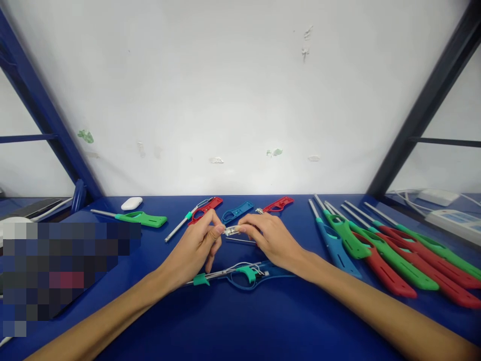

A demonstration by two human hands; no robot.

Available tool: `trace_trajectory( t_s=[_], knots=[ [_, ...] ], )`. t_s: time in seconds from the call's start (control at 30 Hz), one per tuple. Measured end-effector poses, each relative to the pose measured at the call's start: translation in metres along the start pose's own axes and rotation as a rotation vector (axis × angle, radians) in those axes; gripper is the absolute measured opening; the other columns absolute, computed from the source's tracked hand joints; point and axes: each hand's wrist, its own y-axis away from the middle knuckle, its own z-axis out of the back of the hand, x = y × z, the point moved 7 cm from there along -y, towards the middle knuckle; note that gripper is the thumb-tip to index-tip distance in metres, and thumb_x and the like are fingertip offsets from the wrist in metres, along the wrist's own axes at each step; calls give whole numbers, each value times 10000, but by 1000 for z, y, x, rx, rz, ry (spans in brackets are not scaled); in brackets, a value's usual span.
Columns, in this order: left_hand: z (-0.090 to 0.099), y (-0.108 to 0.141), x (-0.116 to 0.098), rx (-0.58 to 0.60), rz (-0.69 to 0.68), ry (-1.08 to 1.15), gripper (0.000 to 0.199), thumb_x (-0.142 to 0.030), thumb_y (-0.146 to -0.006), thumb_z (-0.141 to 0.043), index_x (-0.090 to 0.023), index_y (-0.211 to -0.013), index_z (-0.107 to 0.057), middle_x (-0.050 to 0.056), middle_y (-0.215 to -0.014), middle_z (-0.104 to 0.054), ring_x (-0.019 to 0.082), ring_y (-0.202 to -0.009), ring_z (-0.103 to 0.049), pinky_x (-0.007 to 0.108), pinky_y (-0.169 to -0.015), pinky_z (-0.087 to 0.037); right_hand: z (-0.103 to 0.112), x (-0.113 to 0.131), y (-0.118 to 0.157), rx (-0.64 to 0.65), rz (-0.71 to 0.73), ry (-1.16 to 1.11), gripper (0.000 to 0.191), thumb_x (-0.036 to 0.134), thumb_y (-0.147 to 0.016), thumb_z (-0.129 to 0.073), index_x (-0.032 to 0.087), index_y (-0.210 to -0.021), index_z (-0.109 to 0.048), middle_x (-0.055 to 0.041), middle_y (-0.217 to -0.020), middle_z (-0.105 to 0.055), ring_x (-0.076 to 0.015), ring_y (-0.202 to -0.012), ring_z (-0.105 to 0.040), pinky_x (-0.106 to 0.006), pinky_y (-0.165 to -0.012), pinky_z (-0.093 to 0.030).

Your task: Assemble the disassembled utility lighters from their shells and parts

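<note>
The tabletop looks smooth and glossy; above it, the small held piece seems clear, shiny plastic; on the tabletop's right, lighters pair smooth plastic with metal.

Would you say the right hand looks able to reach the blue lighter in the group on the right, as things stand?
Probably yes: nothing seems to stand between the right hand and the blue lighter, though that hand is holding a small clear piece.
</note>
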Motion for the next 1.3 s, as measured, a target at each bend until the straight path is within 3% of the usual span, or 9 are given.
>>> trace_trajectory(
  t_s=[0.43, 0.77, 0.93, 1.13, 1.3],
  knots=[
    [-6, -3, 8, 46, 61, 183, 446, -617, -992, -523, -238, -807, -379, -142, -547, -385, 38, -360, -340, 168, -386, -253, -1, -2, -1, -32, -51, 9, 252, 340, -1078, -543, 234, -962, -739, 43, -689, -692, -136, -624, -602, -260, -673, -374],
    [-9, 1, 11, 6, 73, 250, 518, -689, -951, -563, -239, -781, -368, -161, -481, -349, 26, -339, -258, 148, -359, -207, -9, 7, 3, 41, -17, 137, 412, 329, -1128, -395, 199, -837, -655, 37, -671, -652, -123, -561, -529, -263, -596, -286],
    [-11, 1, 19, 20, 110, 284, 544, -710, -934, -577, -242, -767, -355, -163, -482, -337, 18, -329, -217, 139, -338, -187, -13, 9, 4, 26, 4, 314, 329, 274, -1111, -427, 186, -872, -635, -18, -774, -697, -156, -581, -460, -316, -664, -253],
    [-10, 2, 23, 28, 138, 299, 513, -666, -958, -572, -247, -768, -344, -165, -482, -316, 22, -331, -160, 139, -322, -166, -21, 12, 5, 55, 42, 420, 264, 97, -1059, -416, 183, -909, -615, -24, -769, -704, -176, -609, -482, -372, -829, -284],
    [-5, -1, 19, 46, 103, 249, 496, -646, -962, -580, -243, -771, -362, -150, -479, -360, 31, -319, -249, 146, -337, -206, -20, 15, 5, 90, 90, 429, 264, 139, -1080, -413, 174, -928, -626, -25, -748, -698, -182, -621, -508, -407, -893, -289]
  ],
)
